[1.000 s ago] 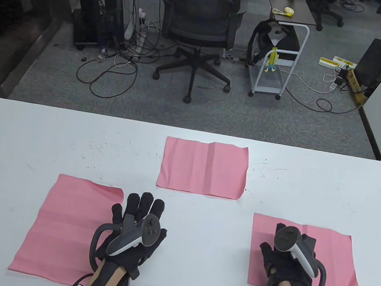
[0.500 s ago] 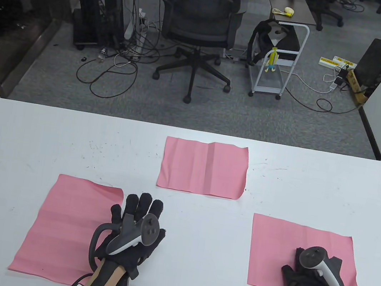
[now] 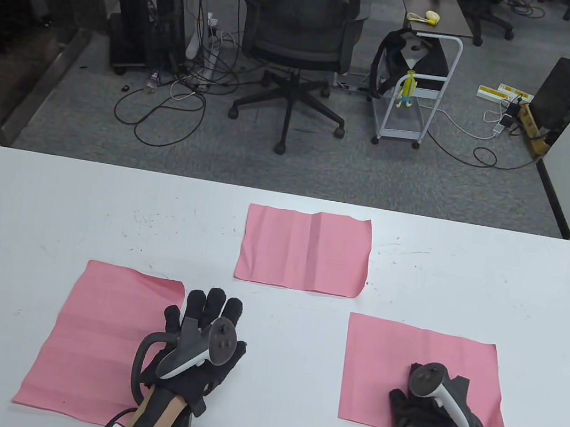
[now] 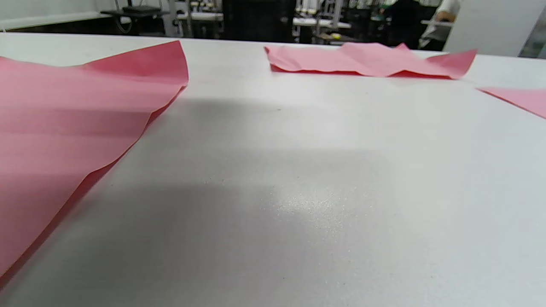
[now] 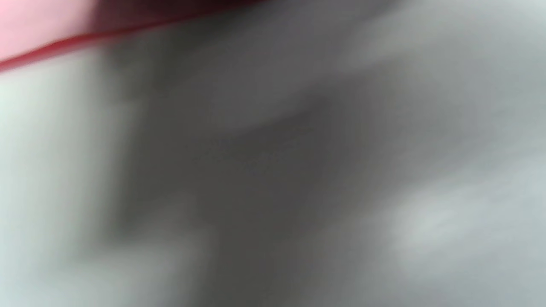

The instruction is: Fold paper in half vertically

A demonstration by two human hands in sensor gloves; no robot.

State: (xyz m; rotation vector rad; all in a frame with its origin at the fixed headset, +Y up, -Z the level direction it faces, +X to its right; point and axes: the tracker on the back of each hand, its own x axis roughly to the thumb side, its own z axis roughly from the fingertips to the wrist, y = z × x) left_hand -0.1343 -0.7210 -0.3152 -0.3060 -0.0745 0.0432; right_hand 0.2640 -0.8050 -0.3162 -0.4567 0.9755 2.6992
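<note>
Three pink paper sheets lie flat on the white table (image 3: 48, 208). The left sheet (image 3: 98, 335) also shows in the left wrist view (image 4: 64, 119). My left hand (image 3: 206, 320) lies flat with fingers stretched out, on the table at that sheet's right edge, holding nothing. The right sheet (image 3: 402, 362) lies under my right hand (image 3: 427, 409), which holds it at its near edge; the fingers are hidden under the tracker. The right wrist view is blurred and shows only a pink strip (image 5: 38, 25) over grey table.
A third pink sheet (image 3: 305, 249) with a vertical crease lies at the table's middle back, also in the left wrist view (image 4: 367, 59). Beyond the table's far edge stand an office chair (image 3: 296, 37) and a white cart (image 3: 413, 88).
My right hand came back from the middle of the right sheet to its near edge, then slid left, and the sheet moved left with it. My left hand stayed put.
</note>
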